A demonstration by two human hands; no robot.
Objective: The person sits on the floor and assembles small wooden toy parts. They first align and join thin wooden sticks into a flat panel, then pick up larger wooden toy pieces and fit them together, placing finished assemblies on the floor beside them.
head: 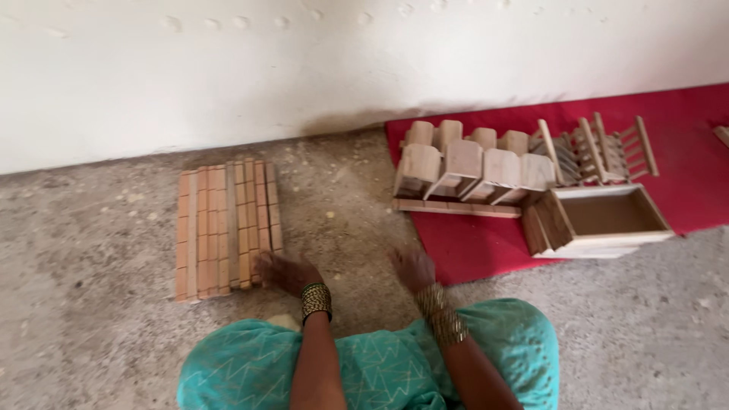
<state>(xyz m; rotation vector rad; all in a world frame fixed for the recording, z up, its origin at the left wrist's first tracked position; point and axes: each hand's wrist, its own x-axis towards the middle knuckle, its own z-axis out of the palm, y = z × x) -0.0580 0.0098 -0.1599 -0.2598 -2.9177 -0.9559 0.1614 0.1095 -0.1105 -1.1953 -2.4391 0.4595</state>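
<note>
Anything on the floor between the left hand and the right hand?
No: in the head view only bare concrete floor lies between the left hand and right hand.

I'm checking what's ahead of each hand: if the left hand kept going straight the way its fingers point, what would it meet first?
The left hand points up and left, its fingertips at the near right corner of the mat of wooden strips. Those strips would be met first; it may already touch them, though depth is unclear.

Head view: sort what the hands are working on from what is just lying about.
In hand:
left hand touching the strip mat
right hand on the floor, holding nothing

Lying about:
rounded wooden pieces
open wooden box
small racks
red cloth
</note>
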